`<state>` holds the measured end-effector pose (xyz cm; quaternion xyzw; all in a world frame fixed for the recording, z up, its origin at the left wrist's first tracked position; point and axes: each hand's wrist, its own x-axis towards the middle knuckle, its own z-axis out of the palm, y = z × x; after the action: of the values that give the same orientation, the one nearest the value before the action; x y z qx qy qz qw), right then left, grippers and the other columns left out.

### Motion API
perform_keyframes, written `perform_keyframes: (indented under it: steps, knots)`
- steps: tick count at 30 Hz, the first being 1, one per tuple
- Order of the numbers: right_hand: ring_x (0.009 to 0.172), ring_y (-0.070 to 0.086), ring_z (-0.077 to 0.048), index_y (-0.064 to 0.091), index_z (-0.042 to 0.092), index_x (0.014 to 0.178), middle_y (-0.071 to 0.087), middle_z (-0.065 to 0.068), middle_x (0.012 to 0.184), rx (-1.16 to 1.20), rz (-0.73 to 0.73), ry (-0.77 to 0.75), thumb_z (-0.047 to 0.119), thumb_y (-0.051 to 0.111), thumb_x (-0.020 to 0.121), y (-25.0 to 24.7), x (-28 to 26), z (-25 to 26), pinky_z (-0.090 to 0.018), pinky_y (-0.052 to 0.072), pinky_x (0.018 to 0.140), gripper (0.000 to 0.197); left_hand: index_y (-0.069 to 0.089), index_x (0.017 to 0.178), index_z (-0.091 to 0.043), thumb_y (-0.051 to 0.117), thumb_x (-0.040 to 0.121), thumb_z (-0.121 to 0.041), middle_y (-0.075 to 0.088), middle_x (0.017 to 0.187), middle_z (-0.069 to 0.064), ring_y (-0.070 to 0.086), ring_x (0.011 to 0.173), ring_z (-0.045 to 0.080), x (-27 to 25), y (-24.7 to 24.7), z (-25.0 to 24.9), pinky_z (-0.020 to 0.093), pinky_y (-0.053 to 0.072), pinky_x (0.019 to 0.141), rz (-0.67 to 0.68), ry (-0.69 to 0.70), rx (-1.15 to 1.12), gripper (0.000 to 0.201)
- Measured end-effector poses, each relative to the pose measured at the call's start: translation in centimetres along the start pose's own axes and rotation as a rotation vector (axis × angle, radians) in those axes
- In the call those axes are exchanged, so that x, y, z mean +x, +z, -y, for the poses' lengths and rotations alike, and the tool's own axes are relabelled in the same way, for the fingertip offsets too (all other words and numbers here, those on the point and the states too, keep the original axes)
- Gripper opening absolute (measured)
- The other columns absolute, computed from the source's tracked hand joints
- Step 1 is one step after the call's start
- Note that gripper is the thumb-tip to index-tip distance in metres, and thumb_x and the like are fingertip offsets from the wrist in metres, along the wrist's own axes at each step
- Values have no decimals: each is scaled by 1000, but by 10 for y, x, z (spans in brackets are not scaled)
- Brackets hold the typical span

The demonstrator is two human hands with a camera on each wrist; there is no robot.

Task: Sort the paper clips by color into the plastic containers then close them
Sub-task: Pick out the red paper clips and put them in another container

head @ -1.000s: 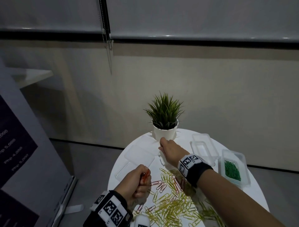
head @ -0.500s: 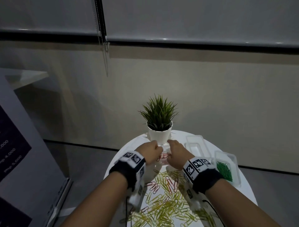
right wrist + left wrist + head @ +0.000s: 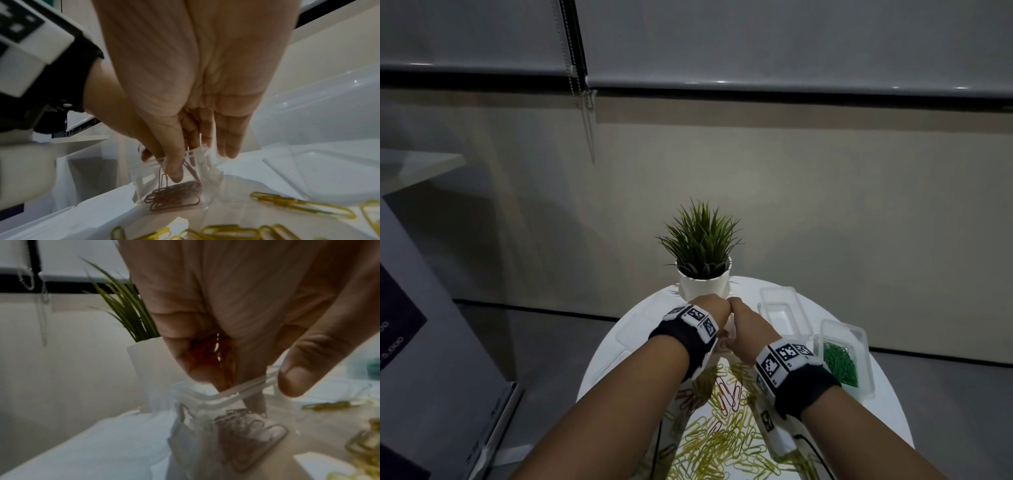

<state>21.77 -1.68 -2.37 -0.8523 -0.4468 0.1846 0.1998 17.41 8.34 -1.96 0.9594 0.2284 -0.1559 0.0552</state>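
My left hand (image 3: 236, 318) cups red clips (image 3: 213, 353) over the box (image 3: 170, 183); my right hand (image 3: 185, 97) pinches its rim. Release carelessly and clips may spill, or the tilted box tips.

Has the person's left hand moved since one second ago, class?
Yes. The left hand has moved away from the person, from the near table edge to just in front of the plant pot, meeting the right hand over the clear container.
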Motion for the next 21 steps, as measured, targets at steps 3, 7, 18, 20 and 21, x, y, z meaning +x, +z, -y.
perform_keyframes:
  steps: [3, 7, 18, 20, 21]
  knots:
    - [97, 58, -22, 41, 16, 121, 57, -5, 117, 14, -2, 10, 10, 65, 84, -1, -1, 1, -26, 44, 77, 45, 59, 76, -13, 58, 89, -11, 54, 73, 5, 57, 85, 21, 3, -1, 3, 24, 38, 62, -31, -17, -79, 14]
    - [84, 51, -17, 42, 15, 118, 58, -6, 115, 30, -4, 13, 11, 64, 84, -1, 0, 1, -25, 39, 72, 41, 60, 88, -17, 63, 85, -10, 58, 88, 7, 59, 84, 25, 0, -5, 5, 26, 40, 71, -16, -40, -170, 8]
    - [131, 42, -23, 18, 12, 147, 30, -9, 150, 66, -3, -8, 10, 58, 90, -6, -25, 2, -29, 36, 104, 70, 62, 111, -14, 43, 95, -14, 62, 119, 4, 58, 107, 23, -38, -9, 10, 31, 46, 92, -212, -113, -577, 25]
    - [121, 49, -22, 35, 12, 138, 35, -8, 141, 40, -73, -18, 9, 53, 93, -5, -39, -5, -28, 39, 99, 49, 62, 105, -21, 47, 92, -12, 60, 114, -1, 58, 103, 19, -63, -4, 11, 32, 47, 92, -331, -76, -560, 22]
    - [111, 53, -21, 46, 13, 127, 41, -7, 132, 17, -90, -14, 8, 51, 93, -4, -45, -9, -27, 42, 95, 35, 63, 102, -24, 51, 91, -15, 61, 112, -2, 59, 101, 18, -76, 1, 9, 33, 48, 91, -349, -27, -530, 18]
